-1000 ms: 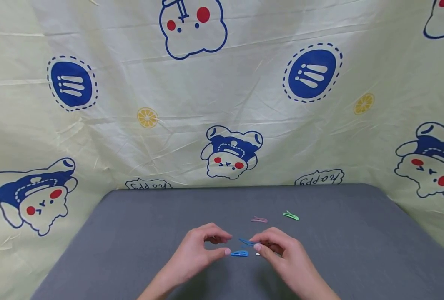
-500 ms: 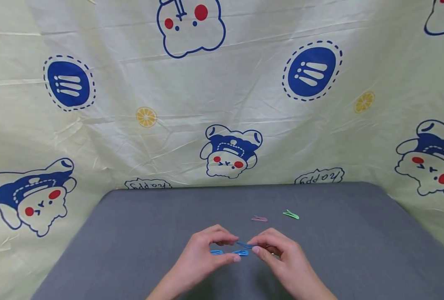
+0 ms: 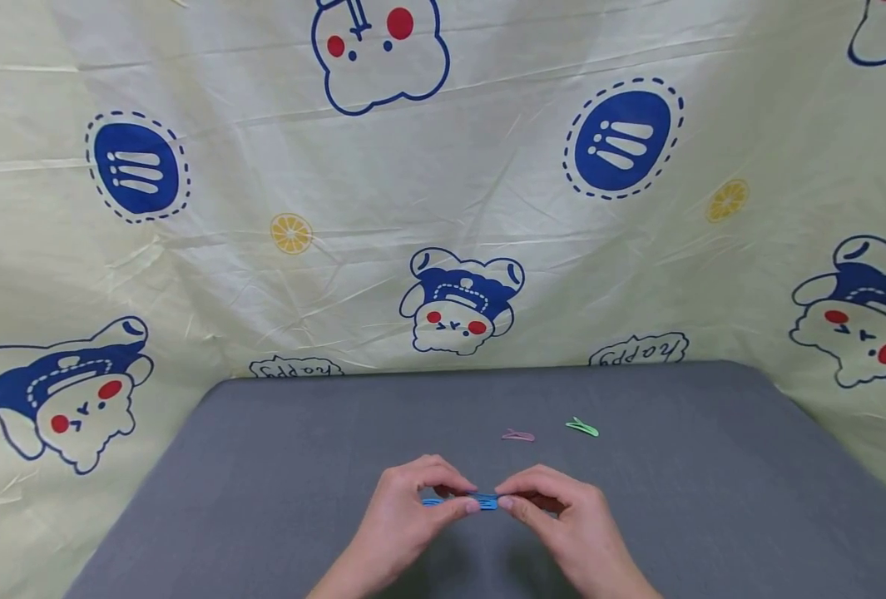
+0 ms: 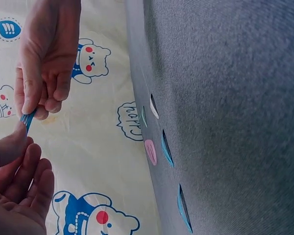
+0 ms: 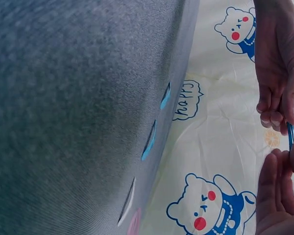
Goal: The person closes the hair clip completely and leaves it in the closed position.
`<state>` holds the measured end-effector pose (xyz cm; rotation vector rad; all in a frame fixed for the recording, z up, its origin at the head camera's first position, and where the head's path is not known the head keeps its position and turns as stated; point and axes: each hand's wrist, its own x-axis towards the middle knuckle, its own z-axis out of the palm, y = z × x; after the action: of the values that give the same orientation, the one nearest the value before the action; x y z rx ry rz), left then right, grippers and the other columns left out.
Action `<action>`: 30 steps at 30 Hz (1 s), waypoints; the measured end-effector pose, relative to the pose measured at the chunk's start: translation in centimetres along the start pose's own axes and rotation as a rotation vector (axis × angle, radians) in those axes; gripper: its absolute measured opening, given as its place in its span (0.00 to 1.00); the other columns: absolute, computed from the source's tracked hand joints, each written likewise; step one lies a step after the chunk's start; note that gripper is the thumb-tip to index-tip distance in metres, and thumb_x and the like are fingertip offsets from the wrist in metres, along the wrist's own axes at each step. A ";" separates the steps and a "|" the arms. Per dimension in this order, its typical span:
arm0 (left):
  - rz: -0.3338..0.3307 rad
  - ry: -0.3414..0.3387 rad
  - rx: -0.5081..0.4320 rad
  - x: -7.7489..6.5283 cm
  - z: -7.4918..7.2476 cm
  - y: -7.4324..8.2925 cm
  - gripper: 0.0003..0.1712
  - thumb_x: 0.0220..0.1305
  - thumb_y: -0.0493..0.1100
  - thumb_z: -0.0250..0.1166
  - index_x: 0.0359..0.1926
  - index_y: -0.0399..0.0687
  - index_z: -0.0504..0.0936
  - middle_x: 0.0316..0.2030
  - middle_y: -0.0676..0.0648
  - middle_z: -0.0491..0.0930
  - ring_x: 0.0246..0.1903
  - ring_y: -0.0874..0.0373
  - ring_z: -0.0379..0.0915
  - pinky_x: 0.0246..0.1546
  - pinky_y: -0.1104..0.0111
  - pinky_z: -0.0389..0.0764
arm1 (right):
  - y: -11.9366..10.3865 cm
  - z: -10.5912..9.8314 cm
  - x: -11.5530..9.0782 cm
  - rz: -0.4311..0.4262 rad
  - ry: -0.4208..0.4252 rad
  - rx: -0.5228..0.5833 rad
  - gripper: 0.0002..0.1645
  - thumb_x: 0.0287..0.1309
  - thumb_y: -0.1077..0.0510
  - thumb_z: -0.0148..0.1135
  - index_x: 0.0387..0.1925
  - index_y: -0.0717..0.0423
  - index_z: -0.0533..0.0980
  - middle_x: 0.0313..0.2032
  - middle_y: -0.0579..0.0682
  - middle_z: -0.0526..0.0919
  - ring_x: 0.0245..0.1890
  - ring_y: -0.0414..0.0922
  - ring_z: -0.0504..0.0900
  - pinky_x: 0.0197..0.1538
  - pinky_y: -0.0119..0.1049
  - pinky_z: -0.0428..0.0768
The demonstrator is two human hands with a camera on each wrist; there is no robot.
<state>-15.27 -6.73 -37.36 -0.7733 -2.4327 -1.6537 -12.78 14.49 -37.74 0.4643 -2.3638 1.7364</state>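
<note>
A blue snap hair clip (image 4: 28, 120) is held up between both hands above the table. My left hand (image 3: 413, 503) pinches one end of it between thumb and fingers. At the opposite end, my right hand (image 3: 566, 503) grips it the same way. Fingertips cover both ends, and only the middle of the clip shows. On the tabletop below lie two more blue hair clips, one nearer (image 4: 184, 208) and one farther along (image 4: 167, 149), with a white hair clip (image 4: 154, 106) beyond them.
Toward the back of the grey cloth-covered table (image 3: 300, 441) rest a pink hair clip (image 3: 518, 435) and a green hair clip (image 3: 582, 427), its arms spread apart. Behind the table hangs a pale curtain (image 3: 487, 191) printed with cartoon bears.
My left hand has come in to the right and taken the free end of the blue hair clip, which my right hand held alone. The clip has lowered slightly and looks flatter.
</note>
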 end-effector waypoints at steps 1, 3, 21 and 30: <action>0.002 0.004 0.000 0.0 0.1 0.0 0.06 0.55 0.50 0.74 0.33 0.57 0.89 0.30 0.61 0.82 0.32 0.63 0.76 0.34 0.69 0.79 | 0.0 0.0 0.0 0.016 0.009 0.004 0.04 0.56 0.56 0.71 0.35 0.43 0.85 0.35 0.42 0.84 0.36 0.43 0.83 0.44 0.36 0.82; 0.026 0.017 0.006 0.0 0.2 0.0 0.04 0.56 0.49 0.74 0.32 0.57 0.89 0.29 0.61 0.81 0.31 0.63 0.75 0.33 0.69 0.78 | 0.0 0.1 0.0 0.036 0.021 0.003 0.04 0.55 0.56 0.71 0.34 0.43 0.84 0.34 0.43 0.84 0.36 0.43 0.83 0.44 0.36 0.82; 0.072 0.083 0.082 -0.6 1.0 0.0 0.07 0.57 0.42 0.74 0.26 0.58 0.85 0.26 0.62 0.77 0.27 0.66 0.71 0.28 0.69 0.77 | 0.5 1.6 -0.7 -0.093 0.168 -0.068 0.14 0.51 0.66 0.73 0.30 0.42 0.82 0.29 0.40 0.82 0.28 0.40 0.80 0.35 0.36 0.82; 0.063 0.049 0.060 -0.4 0.7 -0.1 0.05 0.59 0.42 0.73 0.28 0.56 0.86 0.27 0.61 0.78 0.27 0.65 0.71 0.28 0.69 0.77 | 0.5 1.6 -0.5 0.025 0.170 0.020 0.11 0.52 0.65 0.73 0.30 0.44 0.83 0.31 0.44 0.84 0.32 0.42 0.84 0.39 0.36 0.83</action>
<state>-14.83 -6.25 -37.85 -0.7829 -2.3873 -1.5518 -12.41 13.15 -38.84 0.2784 -2.2453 1.7377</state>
